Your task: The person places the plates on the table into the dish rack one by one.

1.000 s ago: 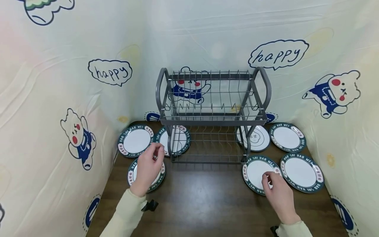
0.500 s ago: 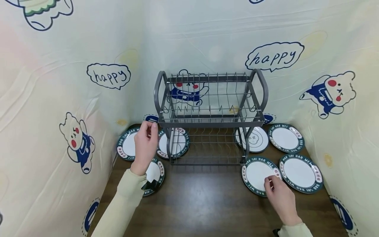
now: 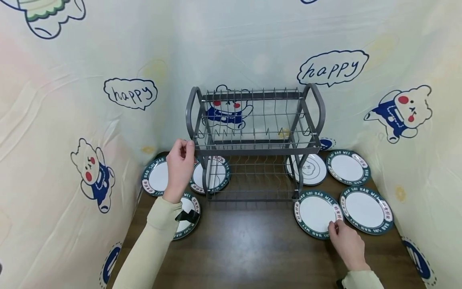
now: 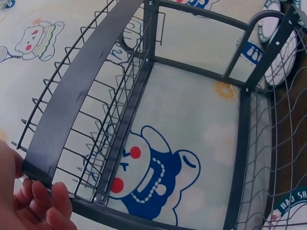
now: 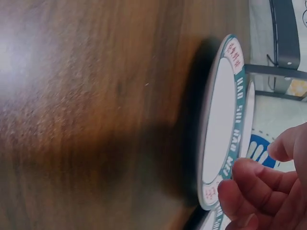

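Note:
A dark grey two-tier dish rack (image 3: 258, 151) of wire and metal bars stands at the back middle of the table. My left hand (image 3: 179, 166) is at the front left corner of its upper tier. In the left wrist view, the curled fingers (image 4: 60, 199) grip the frame at that corner. My right hand (image 3: 347, 245) hovers at the near right rim of a white plate (image 3: 315, 212) with a green lettered border. Its fingers are loosely curled with nothing between them; the right wrist view shows the thumb apart. Whether a fingertip touches the rim, I cannot tell.
More plates lie right of the rack: a near one (image 3: 366, 210), a back one (image 3: 348, 167) and an upside-down one (image 3: 313, 170). Left of it lie others, including one (image 3: 155, 176) partly behind my left hand. Patterned cloth (image 3: 90, 100) encloses the brown table (image 3: 249, 249).
My left hand has moved up from above the left plates to the rack's upper corner and taken hold there. My right hand has drifted slightly right and down beside its plate.

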Available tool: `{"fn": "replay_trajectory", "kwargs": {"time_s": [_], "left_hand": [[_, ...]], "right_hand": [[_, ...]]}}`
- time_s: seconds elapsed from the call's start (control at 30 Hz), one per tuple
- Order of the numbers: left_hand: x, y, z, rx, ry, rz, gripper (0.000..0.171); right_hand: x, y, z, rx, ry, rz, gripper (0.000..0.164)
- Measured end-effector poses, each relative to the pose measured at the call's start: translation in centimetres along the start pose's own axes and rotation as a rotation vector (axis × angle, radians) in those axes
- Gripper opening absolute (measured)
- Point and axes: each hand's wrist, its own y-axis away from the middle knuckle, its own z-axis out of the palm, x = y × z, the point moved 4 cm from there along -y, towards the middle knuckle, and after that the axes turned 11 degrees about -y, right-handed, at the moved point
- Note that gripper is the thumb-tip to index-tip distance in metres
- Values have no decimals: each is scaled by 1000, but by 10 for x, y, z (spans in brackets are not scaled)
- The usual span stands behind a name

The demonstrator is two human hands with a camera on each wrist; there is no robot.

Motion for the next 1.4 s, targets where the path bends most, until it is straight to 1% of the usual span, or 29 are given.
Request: {"fn": "replay_trajectory", "kwargs": {"time_s": [0.13, 0.33, 0.37, 0.53, 0.6, 0.83, 1.0, 1.2, 1.27, 1.4], "left_hand": [[-3, -4, 0, -4, 14, -18, 26], [0, -11, 0, -4, 15, -57, 26], [3, -11, -1, -8, 19, -62, 26], [26, -6, -9, -32, 56, -83, 27], [33, -4, -11, -34, 63, -89, 27], [32, -5, -10, -39, 73, -104, 28], [33, -5, -10, -46, 75, -108, 27], [33, -5, -10, -55, 89, -121, 26], [32, -5, -9, -57, 95, -124, 26], [31, -5, -8, -60, 111, -131, 27]], "right_hand": [[13, -1, 2, -32, 9, 84, 37], [27, -2, 3, -11, 26, 134, 35], [29, -2, 3, -16, 25, 144, 35], [40, -1, 7, -36, 10, 194, 39], [43, -2, 9, -36, -1, 209, 42], [49, -3, 12, -67, -45, 252, 56], [51, -5, 14, -78, -64, 273, 55], [53, -9, 15, -85, -71, 266, 58], [53, -10, 15, -87, -89, 261, 60], [54, -10, 17, -94, -169, 256, 63]]}}
